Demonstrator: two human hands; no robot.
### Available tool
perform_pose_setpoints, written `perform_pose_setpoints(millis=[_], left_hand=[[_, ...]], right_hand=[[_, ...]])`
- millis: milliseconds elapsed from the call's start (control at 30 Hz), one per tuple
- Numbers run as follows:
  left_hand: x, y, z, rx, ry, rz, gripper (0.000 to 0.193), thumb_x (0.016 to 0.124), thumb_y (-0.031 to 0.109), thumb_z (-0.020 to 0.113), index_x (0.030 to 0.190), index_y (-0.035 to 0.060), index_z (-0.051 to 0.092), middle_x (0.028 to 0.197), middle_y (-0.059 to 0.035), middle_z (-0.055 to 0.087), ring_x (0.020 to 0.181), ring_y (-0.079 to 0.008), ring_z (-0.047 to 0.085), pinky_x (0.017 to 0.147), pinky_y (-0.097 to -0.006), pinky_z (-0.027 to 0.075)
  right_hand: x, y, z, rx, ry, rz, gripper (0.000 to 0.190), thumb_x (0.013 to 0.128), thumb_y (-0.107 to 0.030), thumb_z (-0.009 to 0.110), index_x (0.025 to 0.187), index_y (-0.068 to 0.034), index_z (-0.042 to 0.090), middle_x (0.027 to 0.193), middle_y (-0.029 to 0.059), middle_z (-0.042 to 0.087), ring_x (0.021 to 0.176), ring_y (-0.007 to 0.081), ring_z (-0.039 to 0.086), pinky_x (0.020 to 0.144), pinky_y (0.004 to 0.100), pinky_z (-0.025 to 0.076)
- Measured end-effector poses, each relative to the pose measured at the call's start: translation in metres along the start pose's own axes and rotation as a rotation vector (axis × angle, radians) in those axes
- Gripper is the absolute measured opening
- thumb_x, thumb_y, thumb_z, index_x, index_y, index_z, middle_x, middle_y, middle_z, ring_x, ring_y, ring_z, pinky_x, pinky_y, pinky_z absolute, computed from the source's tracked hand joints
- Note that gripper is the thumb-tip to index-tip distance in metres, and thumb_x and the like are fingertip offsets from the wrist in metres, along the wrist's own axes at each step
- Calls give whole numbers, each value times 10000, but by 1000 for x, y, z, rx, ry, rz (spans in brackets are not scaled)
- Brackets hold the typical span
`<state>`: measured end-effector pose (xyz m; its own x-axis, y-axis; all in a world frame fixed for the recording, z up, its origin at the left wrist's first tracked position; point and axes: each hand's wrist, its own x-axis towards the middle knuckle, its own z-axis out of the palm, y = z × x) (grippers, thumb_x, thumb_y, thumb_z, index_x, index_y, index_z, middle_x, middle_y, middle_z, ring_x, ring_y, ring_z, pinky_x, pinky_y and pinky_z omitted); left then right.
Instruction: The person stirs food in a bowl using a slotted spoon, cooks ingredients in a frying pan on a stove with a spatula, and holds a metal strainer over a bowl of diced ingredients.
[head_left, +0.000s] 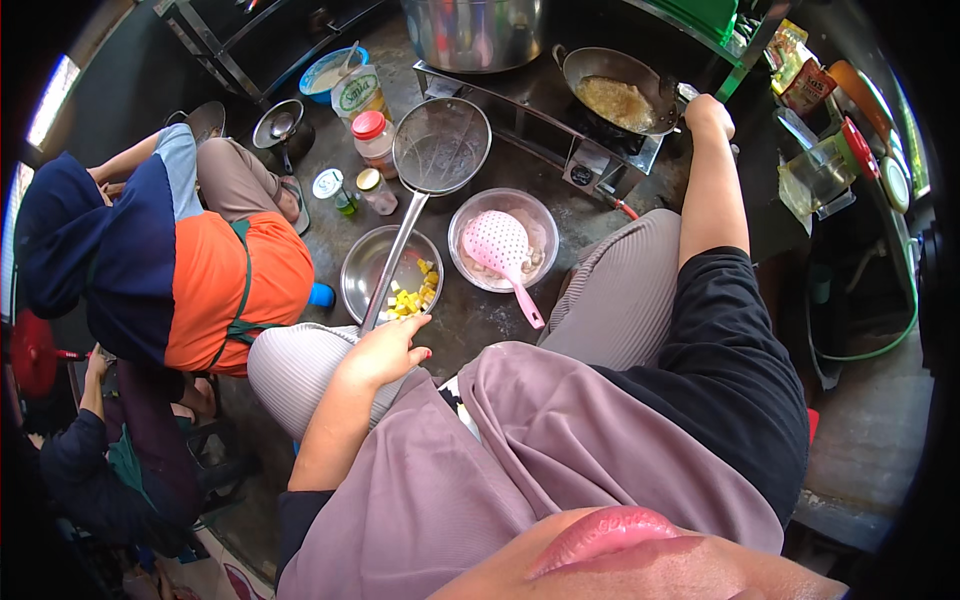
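Observation:
My left hand (386, 352) lies over my bent knee, fingers extended and thumb apart. The handle of a wire-mesh strainer (442, 146) reaches the knee beside it; I cannot tell whether they touch. That handle crosses above a steel bowl (352, 262) with yellow cubes (412, 296). At the far right, my right hand (709, 118) is curled beside the rim of a metal wok (585, 67). Its fingers are mostly hidden, so its grip is unclear. Bubbling oil with food (616, 103) fills the wok's bottom. A pink perforated ladle (495, 241) lies in a clear bowl (551, 225).
The wok sits on a low gas stove (592, 169), next to a large steel pot (476, 34). Jars, including a red-lidded one (369, 127), an oil pouch (360, 94) and a blue basin (307, 79) stand beyond the strainer. A person in an orange apron (225, 292) sits at left.

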<state>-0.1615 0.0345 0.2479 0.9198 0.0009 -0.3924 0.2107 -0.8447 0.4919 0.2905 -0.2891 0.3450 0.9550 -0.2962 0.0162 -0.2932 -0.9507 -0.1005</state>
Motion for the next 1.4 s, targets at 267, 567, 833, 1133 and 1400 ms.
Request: perform_pose_setpoints(millis=[267, 567, 833, 1133, 1400], left_hand=[[-5, 7, -2, 5, 13, -14, 536, 763, 212, 642, 1252, 93, 456, 825, -137, 592, 790, -272, 575, 713, -356, 452], [5, 7, -8, 4, -86, -11, 541, 777, 241, 619, 1256, 77, 428, 1010, -179, 587, 950, -298, 562, 825, -388, 437], [4, 11, -7, 14, -125, -122, 546, 769, 244, 622, 1254, 76, 436, 1003, -184, 592, 961, -305, 560, 831, -393, 435], [5, -9, 6, 17, -44, -64, 548, 759, 208, 638, 1259, 90, 447, 792, -149, 607, 770, -290, 590, 699, -373, 456], [5, -5, 3, 26, -39, -42, 550, 758, 212, 638, 1259, 90, 446, 787, -147, 608, 767, -292, 591, 702, -372, 457]], right_hand=[[29, 4, 30, -80, -193, -141, 336, 789, -72, 493, 1109, -61, 597, 1173, 116, 565, 1088, 277, 541, 836, 431, 449], [271, 86, 217, 463, -1024, -72, 264, 835, -292, 414, 924, -65, 515, 723, 164, 555, 694, 333, 542, 523, 498, 396], [218, 24, 254, 1118, -1043, 261, 249, 808, -317, 481, 699, -98, 528, 535, 39, 469, 437, 189, 453, 388, 318, 367], [105, -28, 154, 274, -242, -263, 251, 792, -147, 471, 788, 6, 669, 784, 211, 632, 736, 310, 632, 624, 425, 473], [67, -22, 89, 112, -74, -349, 300, 778, -115, 470, 1014, -15, 626, 1072, 210, 584, 1022, 342, 561, 868, 405, 444]])
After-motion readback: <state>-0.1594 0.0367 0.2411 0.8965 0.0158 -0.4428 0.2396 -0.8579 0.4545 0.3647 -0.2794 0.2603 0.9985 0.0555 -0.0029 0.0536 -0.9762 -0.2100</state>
